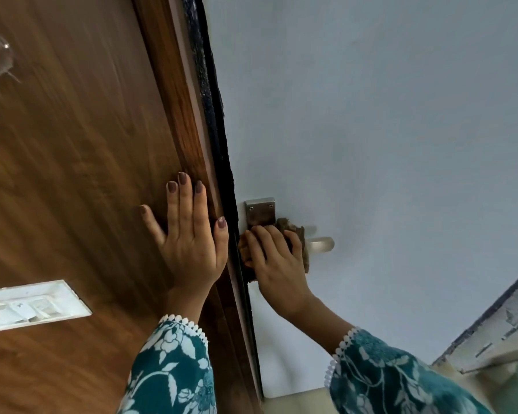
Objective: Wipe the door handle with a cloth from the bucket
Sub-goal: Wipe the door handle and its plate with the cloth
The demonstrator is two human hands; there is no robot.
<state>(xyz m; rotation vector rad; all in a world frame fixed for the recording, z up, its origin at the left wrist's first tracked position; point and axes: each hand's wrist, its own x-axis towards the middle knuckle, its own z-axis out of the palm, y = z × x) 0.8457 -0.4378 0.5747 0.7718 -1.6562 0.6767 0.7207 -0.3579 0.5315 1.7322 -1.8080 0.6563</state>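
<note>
A metal door handle plate [260,213] sits on the pale blue door [386,130], and the lever's rounded tip [322,244] sticks out to the right. My right hand [274,262] is wrapped around the lever, pressing a brown cloth [293,231] against it; most of the lever is hidden under hand and cloth. My left hand [189,231] lies flat, fingers spread, on the brown wooden frame panel [72,174] just left of the door's edge. No bucket is in view.
A white switch plate [33,304] is set in the wooden panel at lower left. A dark gap [219,138] runs between panel and door. At lower right a white-tiled ledge or skirting [497,336] meets the door's bottom.
</note>
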